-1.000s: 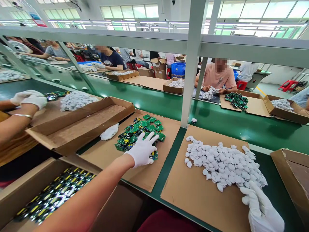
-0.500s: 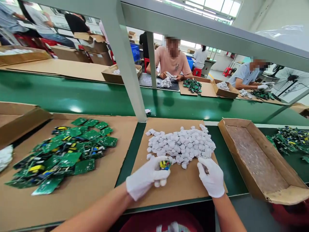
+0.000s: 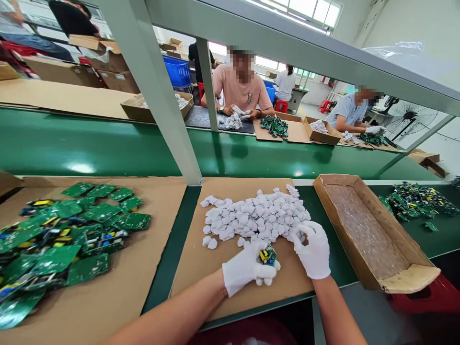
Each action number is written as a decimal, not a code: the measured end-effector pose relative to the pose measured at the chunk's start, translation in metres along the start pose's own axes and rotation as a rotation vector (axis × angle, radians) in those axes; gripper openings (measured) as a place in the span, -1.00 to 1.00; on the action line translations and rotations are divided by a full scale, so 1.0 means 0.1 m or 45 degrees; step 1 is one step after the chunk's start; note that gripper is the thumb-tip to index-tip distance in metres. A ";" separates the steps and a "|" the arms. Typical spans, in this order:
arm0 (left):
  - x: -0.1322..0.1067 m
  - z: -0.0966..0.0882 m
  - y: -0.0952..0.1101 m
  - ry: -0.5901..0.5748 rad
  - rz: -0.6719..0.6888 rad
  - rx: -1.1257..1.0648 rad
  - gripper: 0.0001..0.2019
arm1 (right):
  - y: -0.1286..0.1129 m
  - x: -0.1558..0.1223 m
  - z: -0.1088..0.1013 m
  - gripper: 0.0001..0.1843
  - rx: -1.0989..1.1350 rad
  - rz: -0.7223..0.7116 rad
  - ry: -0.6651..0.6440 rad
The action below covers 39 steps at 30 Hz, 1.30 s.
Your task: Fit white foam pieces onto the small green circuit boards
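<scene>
Here's the left hand (image 3: 249, 268), gloved in white, pinching one board (image 3: 268, 255) between thumb and fingers, its yellow, blue and green parts facing up, held above the near edge of the white pieces (image 3: 251, 218). Over to the right hand (image 3: 314, 249), gloved as well: thumb and forefinger curl toward each other at the right end of those pieces, and whether anything is caught between the tips, I cannot tell. The pieces lie in one broad spread on a cardboard sheet (image 3: 196, 263), with a few strays at its left end. Left of that, across a green strip of bench, a heap of boards (image 3: 86, 235) sprawls over a second sheet (image 3: 125, 292), many with flat green backs up. To the right, a long open box (image 3: 406, 280) sits at a slant, and beyond it more boards (image 3: 427, 199) lie on the green top. Past a grey post (image 3: 172, 110) runs the green belt (image 3: 143, 153), and on its far side a person in pink (image 3: 247, 93) bends over white pieces, with a person in light blue (image 3: 347, 112) farther right, near a big fan (image 3: 409, 115).
</scene>
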<state>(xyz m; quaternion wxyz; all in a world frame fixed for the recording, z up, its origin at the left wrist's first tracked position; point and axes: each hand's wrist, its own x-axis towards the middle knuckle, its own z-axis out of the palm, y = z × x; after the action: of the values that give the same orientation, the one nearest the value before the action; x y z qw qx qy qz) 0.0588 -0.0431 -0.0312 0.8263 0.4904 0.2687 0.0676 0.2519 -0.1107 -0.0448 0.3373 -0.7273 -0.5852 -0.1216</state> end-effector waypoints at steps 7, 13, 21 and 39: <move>-0.02 0.00 0.04 -0.047 -0.019 -0.011 -0.66 | -0.04 -0.13 -0.07 -0.98 0.117 -0.060 -0.045; -0.03 0.01 0.03 -0.059 -0.023 -0.039 -0.55 | -0.01 -0.30 -0.18 -0.98 0.095 0.045 -0.161; -0.03 -0.02 0.01 -0.109 -0.027 -0.042 -0.37 | -0.03 -0.30 -0.25 -0.91 -0.060 0.086 -0.358; -0.04 -0.04 0.02 -0.122 -0.018 -0.028 -0.35 | -0.22 -0.77 -0.33 -0.54 -0.417 -0.216 -0.550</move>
<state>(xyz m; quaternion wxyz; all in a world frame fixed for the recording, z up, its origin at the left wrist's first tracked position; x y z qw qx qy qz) 0.0533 -0.0404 -0.0296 0.8440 0.4821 0.2314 0.0410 0.2172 -0.1887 -0.0565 0.0713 -0.7296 -0.6749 -0.0846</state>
